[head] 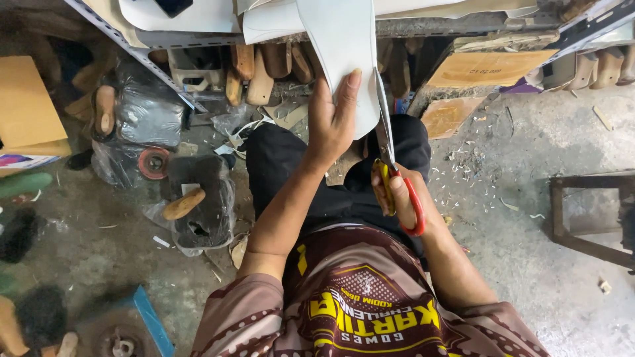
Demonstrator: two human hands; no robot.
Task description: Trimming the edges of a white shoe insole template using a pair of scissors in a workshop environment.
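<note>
My left hand (334, 119) presses flat on a pale grey sheet (344, 46) of soft material and grips its lower edge above my lap. My right hand (400, 195) holds scissors (385, 132) with red and yellow handles; the blades point up along the sheet's right edge, cutting into it. Below the sheet lie my knees in black trousers (284, 158). More of the sheet hangs down from the shelf above.
Wooden shoe lasts (254, 76) line up under a metal rack. Black plastic bags (145, 116) and a grinding wheel (154, 162) sit to the left, a cardboard box (26, 106) at far left. A metal stool frame (589, 211) stands right on the littered concrete floor.
</note>
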